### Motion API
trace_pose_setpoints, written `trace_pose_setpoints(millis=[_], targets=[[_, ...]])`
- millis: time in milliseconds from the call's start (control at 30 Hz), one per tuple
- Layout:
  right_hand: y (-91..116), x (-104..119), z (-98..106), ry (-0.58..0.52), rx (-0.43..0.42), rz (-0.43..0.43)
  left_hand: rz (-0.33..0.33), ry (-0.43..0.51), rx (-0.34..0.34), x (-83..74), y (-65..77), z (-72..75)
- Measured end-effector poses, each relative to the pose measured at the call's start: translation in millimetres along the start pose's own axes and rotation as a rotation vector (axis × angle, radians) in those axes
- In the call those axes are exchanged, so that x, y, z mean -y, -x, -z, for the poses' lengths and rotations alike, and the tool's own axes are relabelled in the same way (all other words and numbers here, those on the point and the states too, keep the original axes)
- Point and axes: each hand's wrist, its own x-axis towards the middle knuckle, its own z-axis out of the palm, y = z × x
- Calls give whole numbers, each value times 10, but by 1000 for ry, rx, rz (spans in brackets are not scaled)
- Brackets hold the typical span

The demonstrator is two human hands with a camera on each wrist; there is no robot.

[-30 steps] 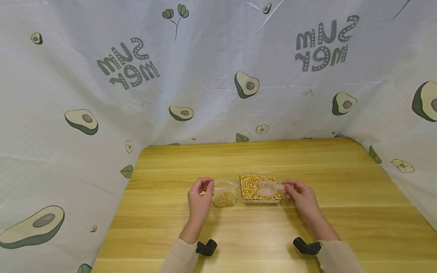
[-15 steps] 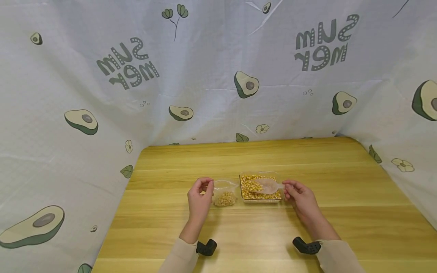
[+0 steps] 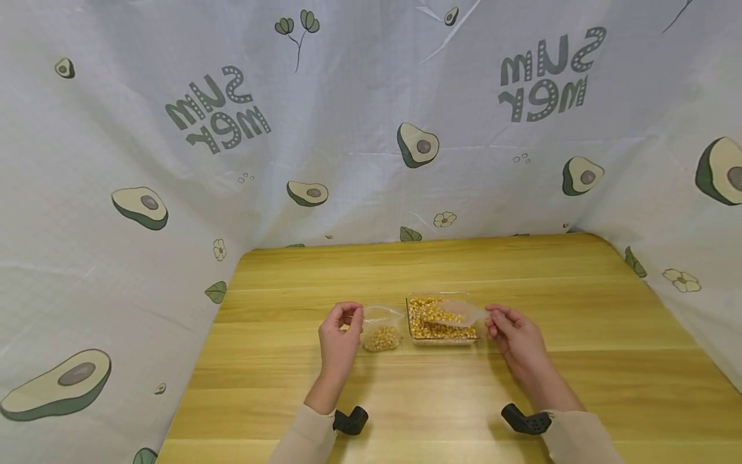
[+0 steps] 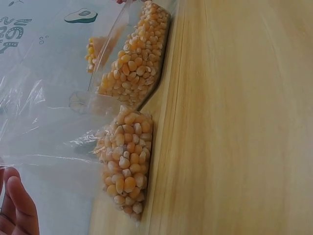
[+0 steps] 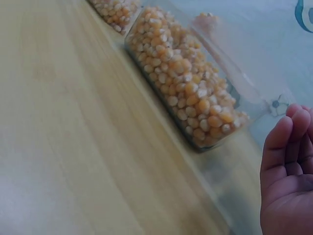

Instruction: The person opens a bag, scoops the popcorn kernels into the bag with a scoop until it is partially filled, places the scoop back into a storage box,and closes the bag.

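Observation:
My left hand [image 3: 341, 332] pinches the edge of a clear zip bag [image 3: 380, 316], its mouth apart and its bottom on the table. Dried corn kernels [image 4: 128, 166] fill the lower part of the bag. To the right stands a clear rectangular container [image 3: 444, 342] heaped with yellow corn kernels [image 5: 183, 78]. With thumb and fingertips, my right hand [image 3: 518, 336] grips the handle of a translucent scoop [image 3: 466, 310]. The scoop lies over the container, kernels piled on its left end. In the right wrist view the scoop [image 5: 239, 71] slants above the heap.
Everything stands on a wood-grain table [image 3: 429, 399]. Behind and at both sides hangs a white sheet [image 3: 359, 161] printed with avocados. A black wrist device [image 3: 351, 421] juts inward from the left sleeve, and another black device [image 3: 526, 420] from the right.
The scoop, first down among the kernels, has risen and now carries a load of corn. My right hand has shifted slightly right. The left hand and the bag have stayed put.

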Motion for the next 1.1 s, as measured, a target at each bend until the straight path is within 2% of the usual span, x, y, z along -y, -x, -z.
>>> trace_pose_setpoints(millis=[500, 867, 1100], targets=[[62, 246, -82, -90, 74, 75, -8, -20, -11, 21, 7, -16], [114, 328, -165, -98, 64, 61, -32, -25, -23, 24, 12, -37], [129, 396, -278, -91, 103, 93, -49, -27, -18, 23, 13, -58]])
